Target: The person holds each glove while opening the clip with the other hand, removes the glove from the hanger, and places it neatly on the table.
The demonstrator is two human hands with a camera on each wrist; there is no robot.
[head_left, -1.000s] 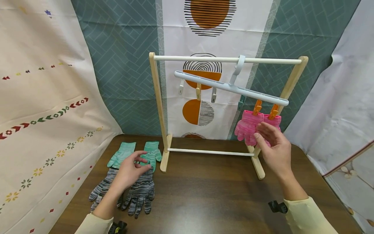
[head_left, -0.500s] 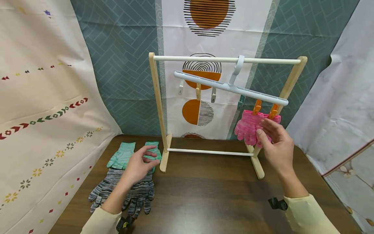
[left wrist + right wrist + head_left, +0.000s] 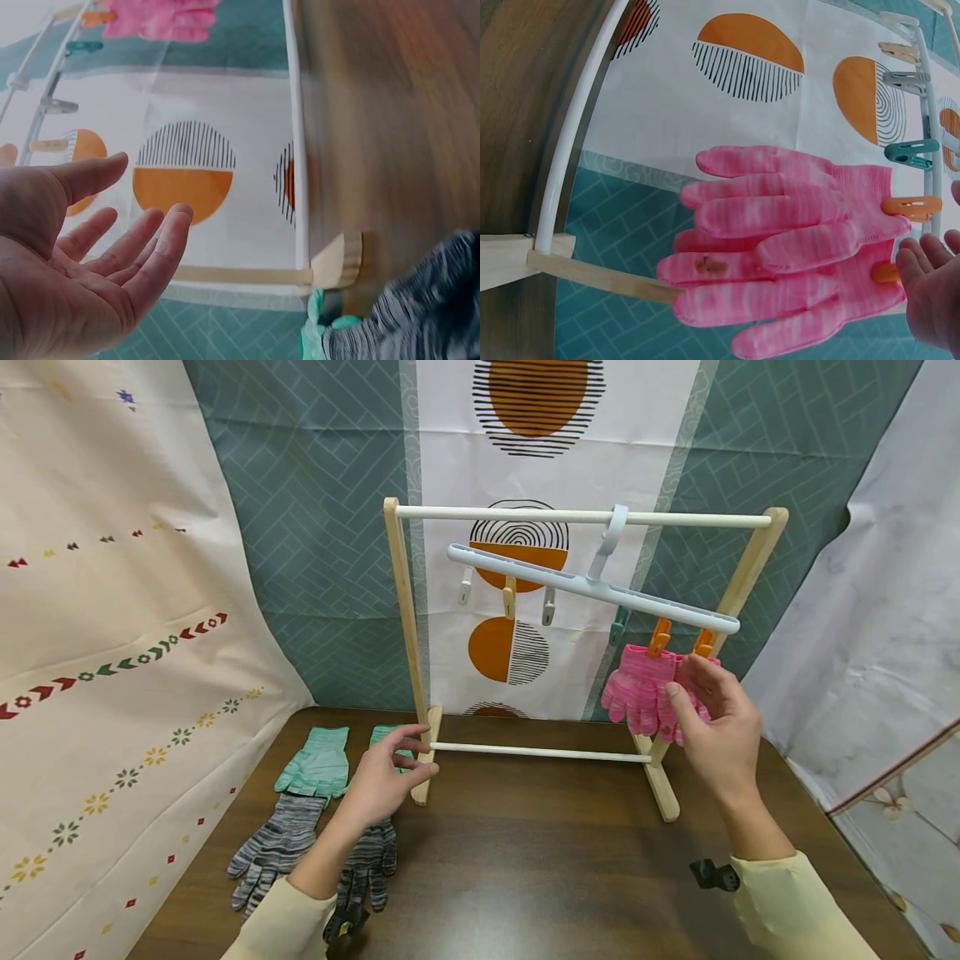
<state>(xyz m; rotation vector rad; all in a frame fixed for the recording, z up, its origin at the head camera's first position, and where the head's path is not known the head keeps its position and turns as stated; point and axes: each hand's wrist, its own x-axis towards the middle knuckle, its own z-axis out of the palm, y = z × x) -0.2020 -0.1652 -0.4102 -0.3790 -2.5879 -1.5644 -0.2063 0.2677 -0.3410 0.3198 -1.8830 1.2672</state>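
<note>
A pair of pink gloves (image 3: 636,689) hangs from the right end of a pale blue hanger (image 3: 543,577), each cuff caught by an orange clip (image 3: 913,208). My right hand (image 3: 723,735) is beside the gloves with its fingers loosely bent, partly covering one of them. In the right wrist view nothing shows between its fingers, close to the lower orange clip (image 3: 885,273). Near the rack's left foot my left hand (image 3: 381,783) hovers, fingers apart and holding nothing. Below and around it lie mint green gloves (image 3: 315,767) and grey-black striped gloves (image 3: 279,843), partly hidden by the arm.
The wooden rack (image 3: 405,610) stands at the back of the brown table (image 3: 525,877), its white top bar (image 3: 510,514) carrying the tilted hanger. White, beige, grey and teal clips (image 3: 618,624) hang along the hanger. Patterned cloths (image 3: 315,527) surround the table.
My left hand has moved to the right and slightly up, from over the gloves to the rack's left foot. My right hand has shifted slightly right and up beside the pink gloves.
</note>
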